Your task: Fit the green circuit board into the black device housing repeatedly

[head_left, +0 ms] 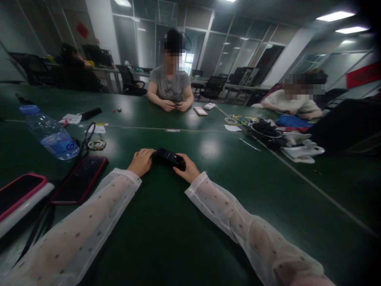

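Observation:
A small black device point(169, 157) with a lit display on its upper face is at the middle of the green table point(166, 230). My right hand point(188, 168) grips its right end, the thumb on the near side and the fingers curled over the far side. At its left end is my left hand point(142, 161), the fingers bent together and their tips against the dark end of the device. What lies under those fingertips is hidden.
To the left are a water bottle point(52, 133), a red-edged phone point(80, 180), a pink-cased phone point(20, 192) and a bracelet point(97, 144). On the right lie a wrench point(249, 144), cables point(264, 131) and white objects point(302, 149). People sit across the table.

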`<state>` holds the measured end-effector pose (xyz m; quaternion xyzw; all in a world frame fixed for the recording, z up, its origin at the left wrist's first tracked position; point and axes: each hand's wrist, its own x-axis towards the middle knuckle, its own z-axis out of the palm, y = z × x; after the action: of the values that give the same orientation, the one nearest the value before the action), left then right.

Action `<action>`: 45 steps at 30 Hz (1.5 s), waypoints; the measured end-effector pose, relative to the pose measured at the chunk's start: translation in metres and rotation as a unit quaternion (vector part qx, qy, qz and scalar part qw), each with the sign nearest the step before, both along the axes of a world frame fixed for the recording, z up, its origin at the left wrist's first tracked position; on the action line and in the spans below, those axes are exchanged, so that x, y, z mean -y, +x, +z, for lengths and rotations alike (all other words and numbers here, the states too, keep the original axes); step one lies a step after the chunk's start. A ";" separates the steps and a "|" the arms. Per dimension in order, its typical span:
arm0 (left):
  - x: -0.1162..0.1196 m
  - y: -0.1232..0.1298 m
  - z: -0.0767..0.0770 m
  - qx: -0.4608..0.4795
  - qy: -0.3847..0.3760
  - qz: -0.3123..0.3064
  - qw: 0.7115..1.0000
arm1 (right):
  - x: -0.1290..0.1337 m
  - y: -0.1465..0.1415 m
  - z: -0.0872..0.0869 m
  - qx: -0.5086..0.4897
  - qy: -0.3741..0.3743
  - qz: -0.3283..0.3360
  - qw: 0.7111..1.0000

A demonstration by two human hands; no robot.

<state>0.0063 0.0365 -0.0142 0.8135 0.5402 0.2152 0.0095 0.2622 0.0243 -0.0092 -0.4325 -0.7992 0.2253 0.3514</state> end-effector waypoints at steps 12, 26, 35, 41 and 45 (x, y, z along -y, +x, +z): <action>-0.009 -0.011 0.004 0.066 -0.109 -0.024 0.992 | -0.002 0.001 -0.002 -0.045 -0.035 -0.002 0.998; -0.010 -0.013 0.004 0.108 -0.111 -0.061 0.986 | -0.007 -0.001 -0.008 -0.223 0.021 -0.090 0.970; -0.008 -0.012 0.009 0.104 -0.121 -0.059 0.985 | -0.019 0.011 -0.018 -0.174 0.056 -0.250 0.951; -0.009 -0.013 0.006 0.110 -0.119 -0.057 0.985 | -0.022 0.014 -0.024 -0.118 0.040 -0.270 0.955; -0.011 -0.014 0.002 0.110 -0.117 -0.059 0.985 | -0.023 0.015 -0.026 -0.107 0.037 -0.284 0.952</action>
<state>-0.0076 0.0474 -0.0117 0.8086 0.5085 0.2374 0.1768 0.2767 0.0469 -0.0351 -0.6016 -0.6091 0.1315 0.4999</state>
